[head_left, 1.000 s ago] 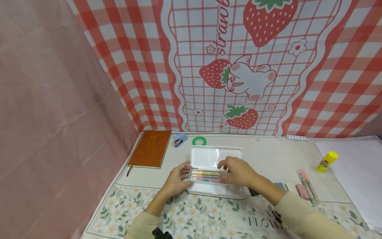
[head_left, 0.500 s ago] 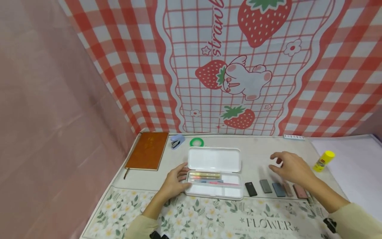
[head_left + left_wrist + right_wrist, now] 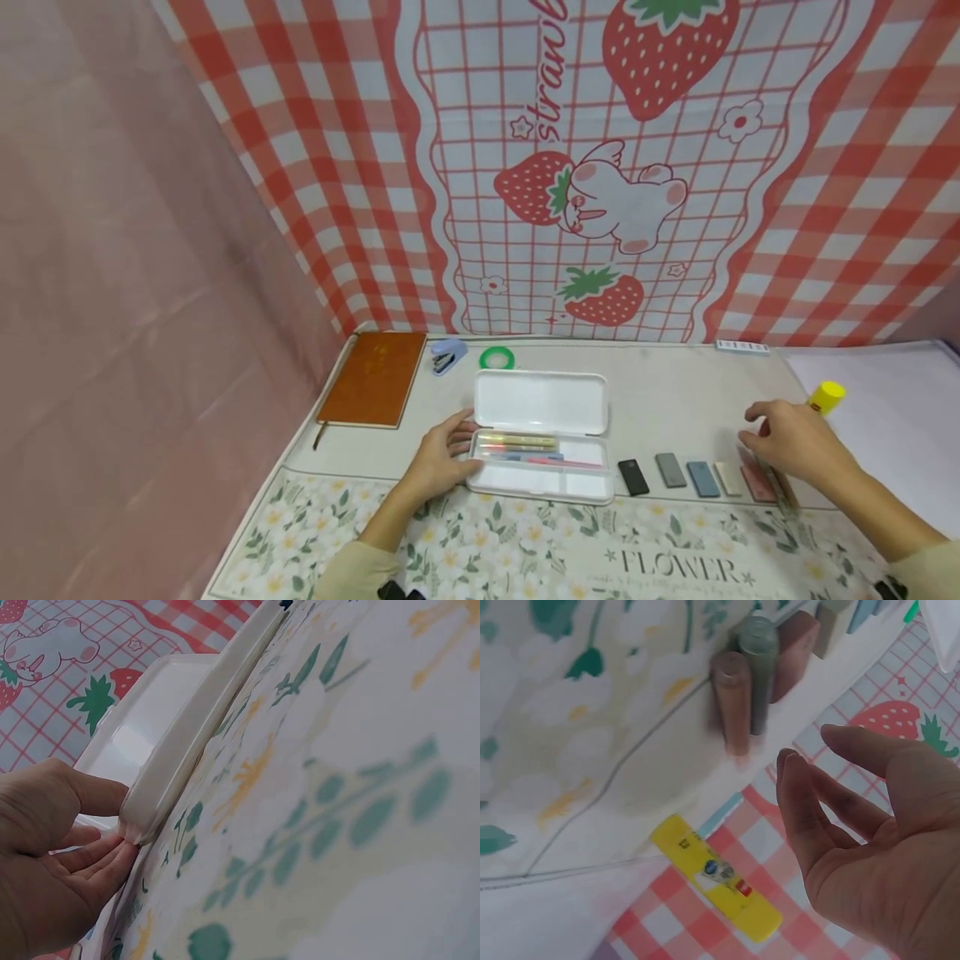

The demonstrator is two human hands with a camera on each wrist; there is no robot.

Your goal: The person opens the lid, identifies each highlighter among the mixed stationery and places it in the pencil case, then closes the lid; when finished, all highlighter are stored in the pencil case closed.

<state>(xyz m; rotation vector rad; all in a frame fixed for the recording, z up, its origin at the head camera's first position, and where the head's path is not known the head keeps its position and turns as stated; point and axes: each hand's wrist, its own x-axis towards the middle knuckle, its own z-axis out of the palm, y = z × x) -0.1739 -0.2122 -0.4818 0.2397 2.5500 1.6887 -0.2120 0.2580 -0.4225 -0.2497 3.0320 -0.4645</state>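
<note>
An open white pencil case point(image 3: 540, 402) lies in the middle of the table, its lid tilted back. Several pens point(image 3: 517, 442) lie inside its tray. My left hand point(image 3: 438, 457) grips the case's left end; in the left wrist view the thumb and fingers point(image 3: 105, 862) pinch its corner. My right hand point(image 3: 797, 437) hovers at the right with loosely bent fingers and nothing between them. Below it, partly hidden in the head view, are two markers, one greenish point(image 3: 759, 671) and one brownish-pink point(image 3: 733, 701). A pink eraser point(image 3: 757, 483) lies beside them.
Black point(image 3: 633, 477), grey point(image 3: 671, 470), blue point(image 3: 703, 479) and cream point(image 3: 727, 478) blocks form a row right of the case. A yellow glue stick point(image 3: 716, 877) stands behind my right hand. Brown notebook point(image 3: 372, 379), stapler point(image 3: 447, 356) and green tape roll point(image 3: 497, 358) lie at the back left.
My right hand has left the pencil case and moved right, past the row of blocks, to above the two markers. The left hand stays at the case's left end.
</note>
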